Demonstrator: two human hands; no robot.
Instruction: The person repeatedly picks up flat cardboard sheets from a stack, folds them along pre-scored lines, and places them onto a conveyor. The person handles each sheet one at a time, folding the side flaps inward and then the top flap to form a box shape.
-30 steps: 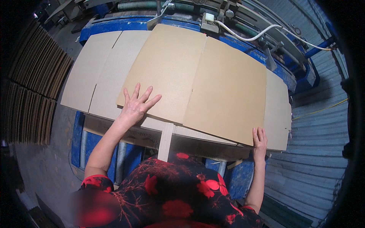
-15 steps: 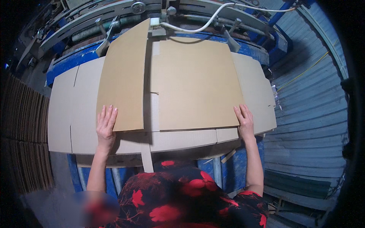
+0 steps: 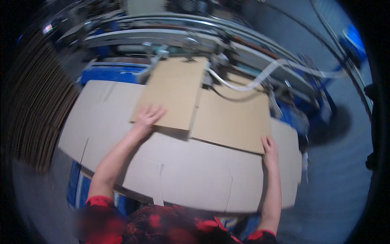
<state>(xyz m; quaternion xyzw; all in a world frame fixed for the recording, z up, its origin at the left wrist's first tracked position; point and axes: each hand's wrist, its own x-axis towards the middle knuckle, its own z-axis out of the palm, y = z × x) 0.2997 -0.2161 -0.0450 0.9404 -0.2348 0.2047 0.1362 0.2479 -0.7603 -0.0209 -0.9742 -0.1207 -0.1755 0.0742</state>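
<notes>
A folded cardboard box blank shows two tan panels, the left panel (image 3: 174, 91) and the right panel (image 3: 233, 116), nearly meeting along a seam. Their far ends reach under parts of the machine (image 3: 162, 34). My left hand (image 3: 149, 116) lies on the left panel near its lower edge, fingers spread. At the lower right corner of the right panel, my right hand (image 3: 270, 149) rests with fingers stretched along the edge; its thumb is hidden. Beneath the folded blank spreads a wider, paler cardboard sheet (image 3: 195, 171) with several slits.
A tall stack of brown cardboard (image 3: 40, 105) stands at the left. A white hose (image 3: 252, 83) loops over the right panel from the machine. Blue metal frame parts (image 3: 111, 73) run behind the sheets. Grey flooring (image 3: 333, 175) lies at the right. Motion blurs the picture.
The folded blank has moved away from me, under the machine's parts, and the gap between its panels has narrowed. Both arms reach farther forward. The view has tilted and shifted.
</notes>
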